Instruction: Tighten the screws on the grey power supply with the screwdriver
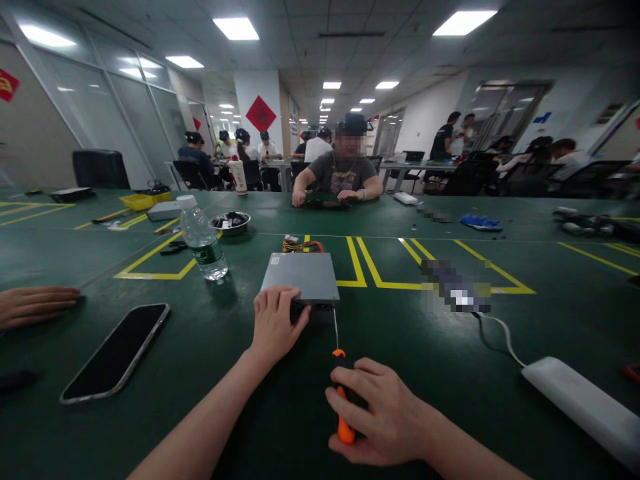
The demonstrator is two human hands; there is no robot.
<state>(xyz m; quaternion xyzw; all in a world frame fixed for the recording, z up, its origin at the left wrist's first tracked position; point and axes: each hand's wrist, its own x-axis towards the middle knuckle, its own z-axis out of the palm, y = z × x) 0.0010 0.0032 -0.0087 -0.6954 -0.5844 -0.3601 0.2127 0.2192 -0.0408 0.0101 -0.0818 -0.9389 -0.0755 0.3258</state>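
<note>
A grey metal computer power supply (303, 275) lies flat on the green table, its bundle of coloured cables (304, 246) at the far side. My left hand (278, 319) grips its near left edge, fingers on top and thumb at the near face. In my right hand (379, 410) is an orange and black screwdriver (342, 417), held by the handle. Its shaft points away from me, and the tip meets the near right corner of the power supply. Whether a screw sits under the tip is too small to tell.
Left of the power supply stand a water bottle (204, 243), a metal bowl (231, 223) of small parts and a phone (117, 352). Another person's hand (37, 307) rests at the left edge. A white power bank (580, 403) with a cable lies right. A person (340, 167) sits opposite.
</note>
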